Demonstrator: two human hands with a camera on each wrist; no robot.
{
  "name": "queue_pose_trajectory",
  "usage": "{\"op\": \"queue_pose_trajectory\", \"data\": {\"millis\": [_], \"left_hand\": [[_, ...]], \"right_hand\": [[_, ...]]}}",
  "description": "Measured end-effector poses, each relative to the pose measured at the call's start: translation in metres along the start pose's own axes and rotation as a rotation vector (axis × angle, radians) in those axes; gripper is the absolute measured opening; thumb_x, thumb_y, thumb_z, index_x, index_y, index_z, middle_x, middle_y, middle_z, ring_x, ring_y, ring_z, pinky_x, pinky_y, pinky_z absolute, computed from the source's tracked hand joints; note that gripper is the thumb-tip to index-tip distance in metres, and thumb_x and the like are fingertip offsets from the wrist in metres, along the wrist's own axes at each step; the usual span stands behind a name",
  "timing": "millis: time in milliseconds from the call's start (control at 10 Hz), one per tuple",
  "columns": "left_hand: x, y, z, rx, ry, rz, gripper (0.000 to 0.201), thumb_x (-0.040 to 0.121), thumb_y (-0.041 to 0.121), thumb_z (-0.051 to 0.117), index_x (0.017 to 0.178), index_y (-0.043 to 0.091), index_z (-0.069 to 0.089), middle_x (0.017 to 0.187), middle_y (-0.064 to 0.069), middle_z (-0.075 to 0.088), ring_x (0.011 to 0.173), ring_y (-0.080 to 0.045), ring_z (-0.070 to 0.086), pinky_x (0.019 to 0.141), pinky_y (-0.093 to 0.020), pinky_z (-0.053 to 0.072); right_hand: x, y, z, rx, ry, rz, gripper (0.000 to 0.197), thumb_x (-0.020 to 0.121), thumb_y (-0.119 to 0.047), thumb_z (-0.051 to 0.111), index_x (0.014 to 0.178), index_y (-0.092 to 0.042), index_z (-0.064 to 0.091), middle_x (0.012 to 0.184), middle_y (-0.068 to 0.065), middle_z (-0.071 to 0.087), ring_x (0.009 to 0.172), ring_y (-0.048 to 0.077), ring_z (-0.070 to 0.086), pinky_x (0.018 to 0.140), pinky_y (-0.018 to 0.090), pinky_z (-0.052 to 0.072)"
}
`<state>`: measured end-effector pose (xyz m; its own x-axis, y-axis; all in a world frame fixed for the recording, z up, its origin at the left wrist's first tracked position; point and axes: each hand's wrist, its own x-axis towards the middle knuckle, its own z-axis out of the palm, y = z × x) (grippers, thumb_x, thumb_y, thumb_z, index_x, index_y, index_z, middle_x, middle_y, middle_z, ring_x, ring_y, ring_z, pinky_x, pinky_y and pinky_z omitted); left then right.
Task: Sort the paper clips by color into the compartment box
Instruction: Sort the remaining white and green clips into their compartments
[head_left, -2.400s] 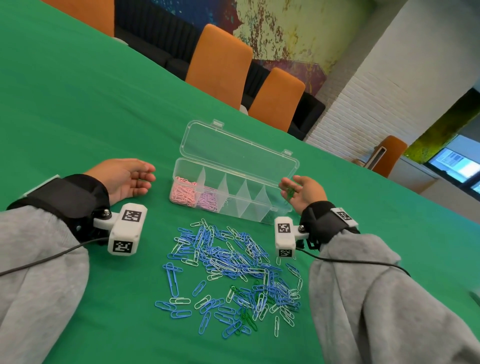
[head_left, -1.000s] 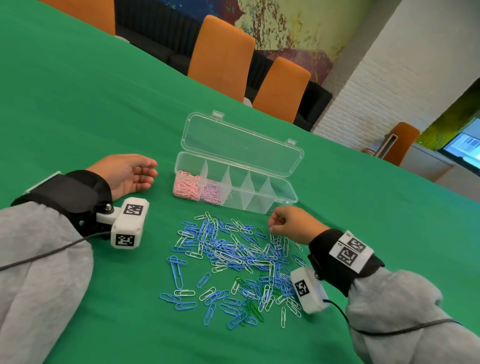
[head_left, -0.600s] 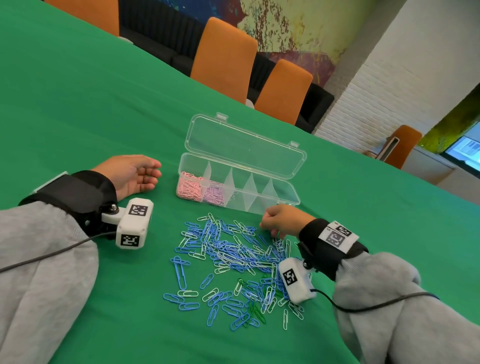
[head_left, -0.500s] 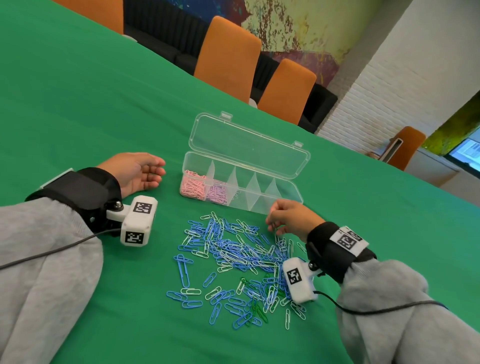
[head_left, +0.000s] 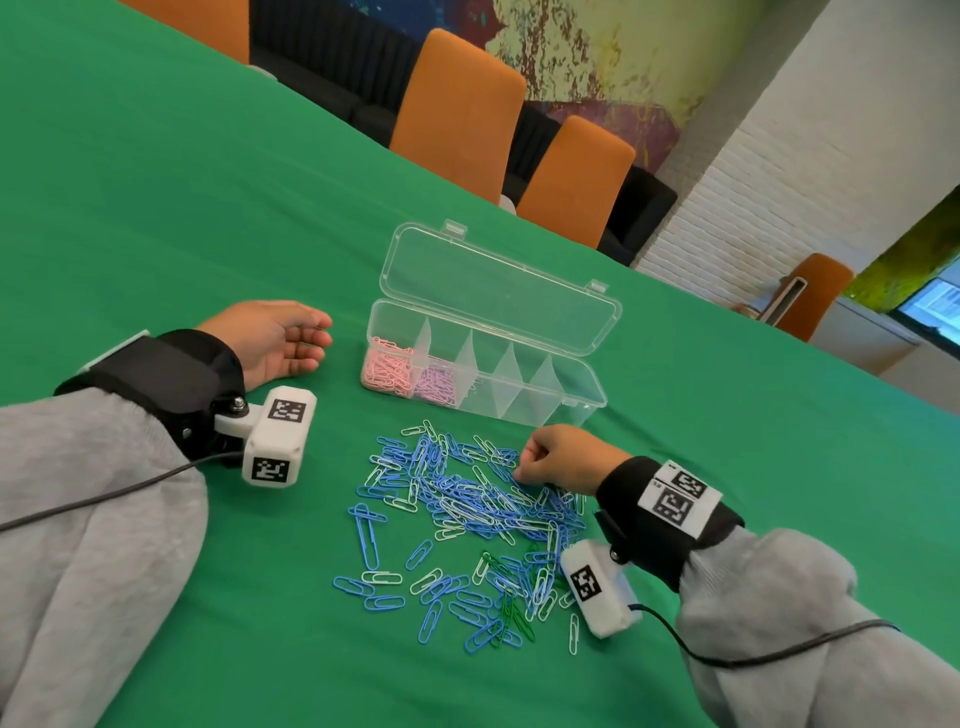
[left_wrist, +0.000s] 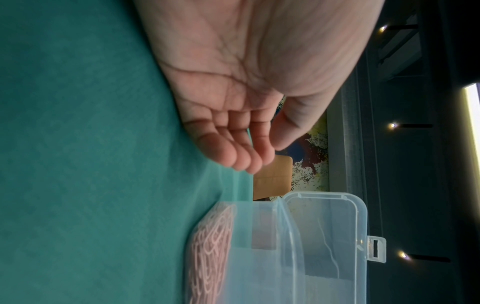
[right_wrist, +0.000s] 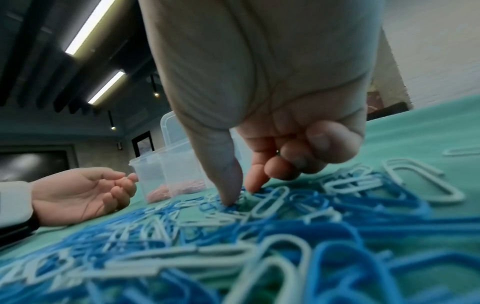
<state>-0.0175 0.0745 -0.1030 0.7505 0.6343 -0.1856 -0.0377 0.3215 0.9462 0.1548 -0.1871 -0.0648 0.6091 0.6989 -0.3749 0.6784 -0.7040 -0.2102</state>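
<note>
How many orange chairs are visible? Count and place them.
4 orange chairs: one cut off top left, two top centre, one far right. Others may be hidden.

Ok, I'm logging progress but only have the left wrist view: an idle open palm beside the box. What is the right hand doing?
Observer: The right hand is down at the far edge of the loose clip pile, between the pile and the box.
Operator: Is it holding a clip?
Observer: Can't tell. In the right wrist view its fingertips touch blue clips, none lifted.
Operator: Which compartments are filled?
Observer: Two at the left end of the compartment box: pink clips, then lilac clips.
</note>
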Motion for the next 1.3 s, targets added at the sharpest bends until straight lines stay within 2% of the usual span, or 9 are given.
{"op": "queue_pose_trajectory", "data": {"millis": [300,600,700,800,900,1000,1100,1200,1300], "left_hand": [[-0.001,0.000,0.001,-0.005,-0.001,-0.002,0.018,0.097,0.008,0.041,0.084,0.008,0.054,0.074,-0.008,0.052,0.040,-0.006,0.054,0.042,-0.014,0.046],[0.000,0.000,0.000,0.001,-0.007,0.001,0.017,0.097,0.008,0.042,0.084,0.009,0.054,0.073,-0.007,0.052,0.041,-0.006,0.053,0.042,-0.014,0.046],[0.000,0.000,0.000,0.000,-0.006,0.006,0.018,0.097,0.008,0.042,0.084,0.008,0.054,0.073,-0.008,0.052,0.041,-0.006,0.053,0.042,-0.014,0.046],[0.000,-0.001,0.000,0.001,-0.003,0.007,0.018,0.097,0.008,0.042,0.084,0.008,0.053,0.074,-0.008,0.051,0.040,-0.006,0.054,0.042,-0.014,0.046],[0.001,-0.001,0.000,0.006,-0.007,0.004,0.018,0.097,0.009,0.041,0.084,0.008,0.053,0.074,-0.007,0.051,0.041,-0.006,0.054,0.042,-0.014,0.046],[0.001,-0.001,0.000,0.014,-0.012,0.002,0.018,0.097,0.009,0.041,0.084,0.008,0.053,0.074,-0.007,0.051,0.041,-0.006,0.054,0.043,-0.014,0.047],[0.001,-0.001,0.000,0.021,-0.015,0.003,0.018,0.098,0.009,0.040,0.084,0.008,0.053,0.074,-0.007,0.051,0.041,-0.006,0.054,0.043,-0.014,0.047],[0.001,-0.001,-0.001,0.023,-0.015,0.003,0.018,0.098,0.009,0.040,0.084,0.009,0.053,0.074,-0.007,0.051,0.041,-0.006,0.054,0.043,-0.014,0.047],[0.001,-0.002,-0.001,0.023,-0.010,0.001,0.018,0.097,0.010,0.041,0.085,0.009,0.053,0.074,-0.007,0.051,0.041,-0.006,0.054,0.043,-0.014,0.047]], "right_hand": [[-0.002,-0.004,0.002,-0.017,-0.026,0.002,0.017,0.087,-0.013,0.058,0.073,-0.016,0.050,0.071,-0.003,0.051,0.060,0.010,0.044,0.053,0.017,0.038],[-0.010,0.032,-0.012,1.406,0.181,0.096,0.018,0.090,0.005,0.037,0.085,-0.010,0.045,0.065,0.007,0.049,0.050,0.015,0.045,0.041,0.020,0.043],[-0.006,0.036,-0.026,1.594,0.244,0.135,0.017,0.093,0.002,0.034,0.096,-0.008,0.048,0.072,0.008,0.046,0.057,0.017,0.047,0.043,0.021,0.048],[0.003,0.037,-0.051,1.790,0.347,0.077,0.020,0.098,-0.008,0.032,0.108,-0.004,0.049,0.102,0.019,0.050,0.090,0.031,0.055,0.069,0.034,0.058],[0.004,0.037,-0.063,1.808,0.349,0.021,0.032,0.102,-0.022,0.031,0.129,-0.007,0.042,0.136,0.029,0.037,0.125,0.043,0.042,0.103,0.045,0.041],[-0.001,0.038,-0.066,1.722,0.346,-0.042,0.049,0.102,-0.035,0.029,0.146,-0.014,0.025,0.150,0.031,0.017,0.140,0.044,0.018,0.115,0.050,0.020],[-0.011,0.035,-0.060,1.547,0.353,-0.077,0.039,0.101,-0.031,0.032,0.137,-0.015,0.039,0.141,0.025,0.039,0.132,0.037,0.039,0.111,0.046,0.031],[-0.025,0.027,-0.042,1.100,0.211,-0.163,0.015,0.096,-0.011,0.043,0.102,-0.010,0.057,0.095,0.012,0.064,0.084,0.024,0.065,0.076,0.030,0.052],[-0.030,0.021,-0.026,0.811,-0.008,-0.223,0.012,0.092,-0.004,0.050,0.094,-0.009,0.060,0.084,0.008,0.066,0.071,0.017,0.064,0.063,0.023,0.051]]}}
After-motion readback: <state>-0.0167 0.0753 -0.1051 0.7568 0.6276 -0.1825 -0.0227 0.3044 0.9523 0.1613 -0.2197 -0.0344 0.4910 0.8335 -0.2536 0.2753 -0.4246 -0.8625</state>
